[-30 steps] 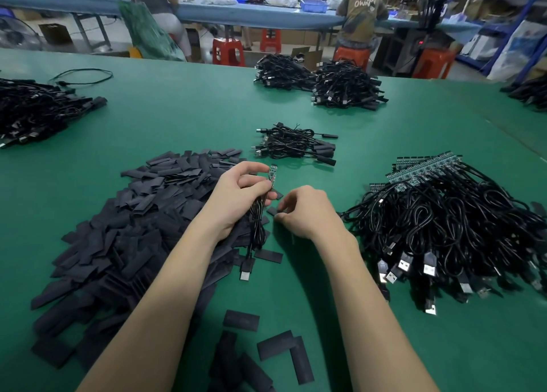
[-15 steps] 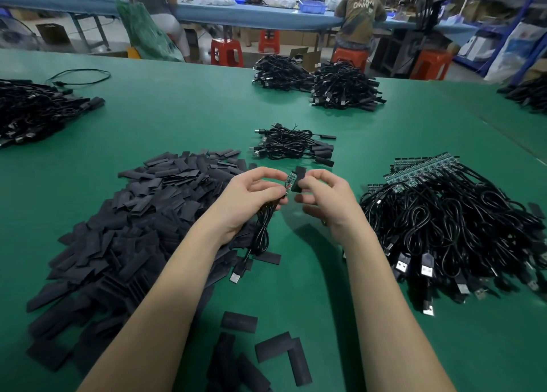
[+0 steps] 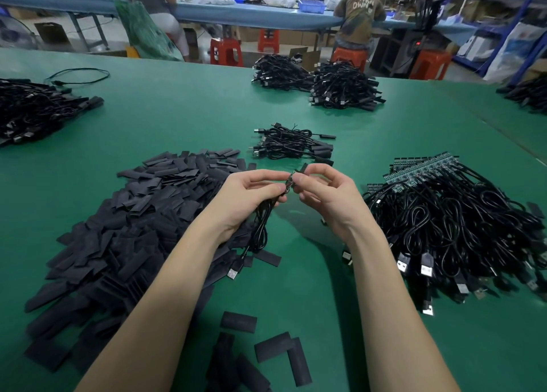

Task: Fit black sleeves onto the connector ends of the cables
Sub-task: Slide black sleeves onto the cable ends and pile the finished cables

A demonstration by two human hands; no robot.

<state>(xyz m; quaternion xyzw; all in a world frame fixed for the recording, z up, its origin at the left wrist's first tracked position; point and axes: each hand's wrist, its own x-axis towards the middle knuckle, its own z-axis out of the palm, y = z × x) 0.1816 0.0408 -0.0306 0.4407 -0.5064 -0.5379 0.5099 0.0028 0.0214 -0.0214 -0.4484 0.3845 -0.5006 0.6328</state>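
Sleeve meets connector above the green table [image 3: 183, 119].

From the sleeve pile [image 3: 124, 229], our left hand [image 3: 245, 196] pinches the cable [image 3: 260, 229] just below its connector end [image 3: 289, 183]; our right hand [image 3: 325, 196] pinches a black sleeve [image 3: 303, 168] against it, cable heap [image 3: 458, 223] beyond.

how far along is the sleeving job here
Done: a small bundle of sleeved cables lies ahead. In hand: the left hand holds one cable's board end while the right hand brings a black sleeve to it. Left: the large unsleeved cable pile and sleeve heap.
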